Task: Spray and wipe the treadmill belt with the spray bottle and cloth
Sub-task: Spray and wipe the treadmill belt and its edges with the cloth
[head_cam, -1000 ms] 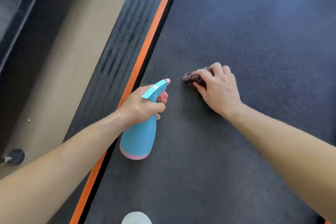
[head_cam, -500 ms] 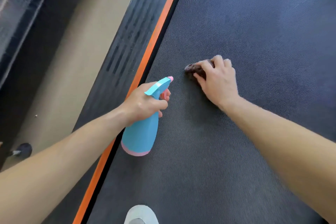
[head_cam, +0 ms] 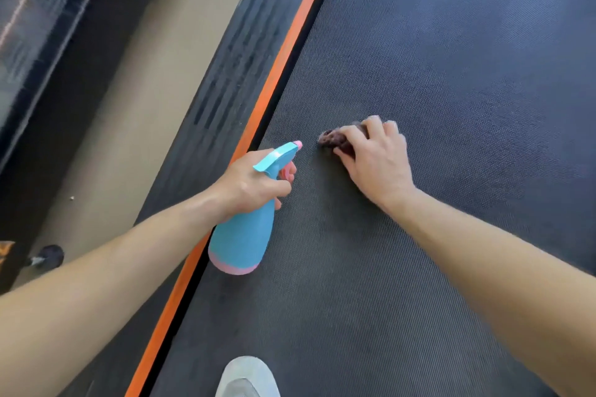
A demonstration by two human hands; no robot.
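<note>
The left hand (head_cam: 248,185) grips the neck of a blue bottle (head_cam: 242,238) with a pink base and nozzle, tilted over the left edge of the dark textured belt (head_cam: 451,74). Just beside it, the right hand (head_cam: 375,159) curls round a bunched dark cloth (head_cam: 333,138), pressing it on the belt.

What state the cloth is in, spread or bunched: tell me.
Bunched. The dark cloth shows only as a small crumpled wad poking out from under the curled fingers of the right hand on the treadmill belt.
</note>
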